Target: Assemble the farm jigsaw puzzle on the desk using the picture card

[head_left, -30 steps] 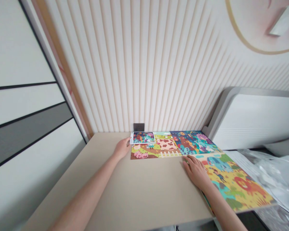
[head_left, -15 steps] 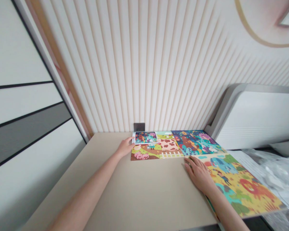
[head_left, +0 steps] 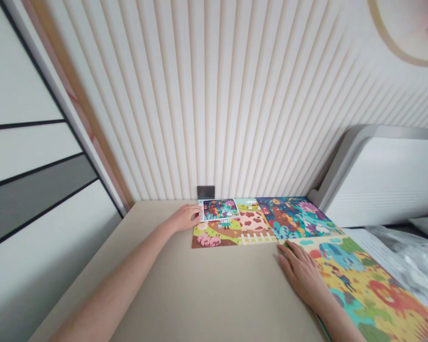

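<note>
My left hand [head_left: 186, 217] has its fingers on the left edge of a small white-bordered picture card [head_left: 220, 209]. That card lies over the upper left part of a farm picture with a spotted cow [head_left: 252, 222]. Beside the farm picture, to its right, is a dark blue picture [head_left: 296, 217] with colourful plants and animals. My right hand [head_left: 299, 270] rests with fingers spread on the left edge of a yellow picture [head_left: 364, 280] showing an elephant and a lion.
The beige table [head_left: 214, 294] meets a ribbed wall [head_left: 214, 95] with a dark socket [head_left: 206, 192] just behind the card. White cabinets stand at left. On the right are a grey-white headboard [head_left: 388, 175] and clear plastic wrapping [head_left: 417, 266].
The small card has shifted slightly and now lies a little tilted, with my left hand still at its left edge. The view has moved a little, and my right hand stays on the yellow picture.
</note>
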Tool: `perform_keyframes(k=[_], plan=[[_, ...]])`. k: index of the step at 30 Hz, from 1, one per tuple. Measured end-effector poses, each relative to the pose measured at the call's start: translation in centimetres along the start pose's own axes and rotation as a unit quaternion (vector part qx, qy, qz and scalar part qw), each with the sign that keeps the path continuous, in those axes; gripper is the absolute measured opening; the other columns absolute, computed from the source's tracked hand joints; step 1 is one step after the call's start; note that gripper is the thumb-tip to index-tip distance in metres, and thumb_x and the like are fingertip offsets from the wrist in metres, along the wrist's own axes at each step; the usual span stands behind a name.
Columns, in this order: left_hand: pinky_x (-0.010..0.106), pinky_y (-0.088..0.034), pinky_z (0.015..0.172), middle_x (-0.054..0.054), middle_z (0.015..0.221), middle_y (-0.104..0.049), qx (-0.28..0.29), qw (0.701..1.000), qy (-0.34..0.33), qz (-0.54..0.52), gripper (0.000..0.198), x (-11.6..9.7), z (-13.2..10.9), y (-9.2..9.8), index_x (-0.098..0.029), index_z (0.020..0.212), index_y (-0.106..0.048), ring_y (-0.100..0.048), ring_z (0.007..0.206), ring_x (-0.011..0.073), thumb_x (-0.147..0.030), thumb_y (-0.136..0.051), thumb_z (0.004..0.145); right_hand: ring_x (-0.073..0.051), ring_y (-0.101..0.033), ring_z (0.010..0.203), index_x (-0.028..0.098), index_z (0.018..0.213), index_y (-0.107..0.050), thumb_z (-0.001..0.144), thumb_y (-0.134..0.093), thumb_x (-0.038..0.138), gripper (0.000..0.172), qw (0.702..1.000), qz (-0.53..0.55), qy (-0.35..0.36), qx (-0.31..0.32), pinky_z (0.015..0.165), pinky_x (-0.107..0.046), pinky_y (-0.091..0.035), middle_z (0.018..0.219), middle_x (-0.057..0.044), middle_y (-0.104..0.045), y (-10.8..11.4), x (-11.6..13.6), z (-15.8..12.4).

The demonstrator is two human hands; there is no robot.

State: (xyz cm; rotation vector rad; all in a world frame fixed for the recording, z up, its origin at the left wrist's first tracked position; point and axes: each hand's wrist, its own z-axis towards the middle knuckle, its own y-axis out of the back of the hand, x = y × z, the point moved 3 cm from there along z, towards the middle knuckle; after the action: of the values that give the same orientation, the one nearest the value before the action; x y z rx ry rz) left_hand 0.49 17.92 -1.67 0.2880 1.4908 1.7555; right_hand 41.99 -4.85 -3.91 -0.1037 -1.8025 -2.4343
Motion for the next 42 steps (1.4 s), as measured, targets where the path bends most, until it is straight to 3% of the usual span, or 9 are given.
perform_keyframes(k=[4, 15, 21, 29, 34, 38, 42], plan=[[0.038, -0.039, 0.111, 0.010, 0.137, -0.061, -0.004, 1.000, 0.000, 0.026, 0.055, -1.1, -0.8, -0.4, -0.026, 0.134, -0.062, -0.057, 0.125, 0.0279, -0.054, -0.063, 0.087, -0.032, -0.047, 0.136, 0.029, 0.134, -0.062, 0.099, -0.039, 0.052, 0.047, 1.000, 0.000, -0.003, -0.002, 0.111, -0.054, -0.041, 0.145, -0.010, -0.054, -0.2, -0.2, 0.0], [0.044, -0.041, 0.106, 0.012, 0.112, -0.067, 0.034, 0.996, -0.034, 0.075, 0.040, -3.1, -1.0, 0.4, -0.026, 0.124, -0.068, -0.062, 0.111, 0.0300, -0.048, -0.058, 0.093, -0.031, -0.046, 0.137, 0.030, 0.134, -0.061, 0.098, -0.040, 0.052, 0.046, 1.000, 0.005, -0.007, -0.003, 0.112, -0.053, -0.041, 0.146, -0.008, -0.052, 0.0, -0.1, -0.1], [0.040, -0.035, 0.117, 0.009, 0.150, -0.049, 0.086, 0.992, -0.096, -0.004, 0.049, -4.1, -4.9, 1.7, -0.027, 0.134, -0.061, -0.046, 0.138, 0.0283, -0.053, -0.057, 0.092, -0.031, -0.047, 0.137, 0.030, 0.134, -0.061, 0.098, -0.041, 0.052, 0.047, 1.000, 0.005, -0.005, -0.003, 0.112, -0.053, -0.040, 0.146, -0.008, -0.053, -0.1, -0.2, 0.0], [0.044, -0.025, 0.123, 0.007, 0.155, -0.044, 0.148, 0.981, -0.116, -0.049, 0.087, -5.5, -11.0, 2.7, -0.033, 0.154, -0.034, -0.040, 0.143, 0.0302, -0.064, -0.068, 0.080, -0.032, -0.047, 0.136, 0.028, 0.134, -0.061, 0.098, -0.040, 0.052, 0.048, 1.000, 0.000, 0.002, -0.005, 0.111, -0.053, -0.040, 0.145, -0.010, -0.053, 0.1, 0.0, 0.0], [0.046, -0.035, 0.118, 0.009, 0.152, -0.046, 0.134, 0.985, -0.106, -0.012, 0.074, -6.7, -12.8, 3.0, -0.030, 0.154, -0.035, -0.043, 0.140, 0.0313, -0.053, -0.062, 0.089, -0.032, -0.049, 0.134, 0.027, 0.134, -0.061, 0.099, -0.040, 0.052, 0.048, 1.000, -0.005, 0.005, 0.001, 0.111, -0.053, -0.040, 0.144, -0.011, -0.054, -0.2, -0.2, 0.0], [0.045, -0.039, 0.116, 0.008, 0.149, -0.048, 0.113, 0.988, -0.106, 0.010, 0.071, -9.0, -13.2, 3.8, -0.030, 0.152, -0.038, -0.046, 0.136, 0.0309, -0.038, -0.065, 0.086, -0.032, -0.048, 0.135, 0.026, 0.134, -0.061, 0.099, -0.039, 0.053, 0.049, 1.000, -0.011, 0.007, 0.001, 0.111, -0.053, -0.039, 0.144, -0.011, -0.054, -0.1, -0.2, 0.1], [0.047, -0.038, 0.116, 0.008, 0.148, -0.049, 0.102, 0.990, -0.095, 0.027, 0.057, -10.5, -13.0, 3.6, -0.030, 0.145, -0.048, -0.046, 0.136, 0.0303, -0.038, -0.060, 0.091, -0.032, -0.048, 0.135, 0.027, 0.133, -0.062, 0.099, -0.039, 0.053, 0.049, 1.000, -0.012, 0.003, 0.002, 0.111, -0.053, -0.039, 0.144, -0.011, -0.054, 0.0, 0.0, 0.1]])
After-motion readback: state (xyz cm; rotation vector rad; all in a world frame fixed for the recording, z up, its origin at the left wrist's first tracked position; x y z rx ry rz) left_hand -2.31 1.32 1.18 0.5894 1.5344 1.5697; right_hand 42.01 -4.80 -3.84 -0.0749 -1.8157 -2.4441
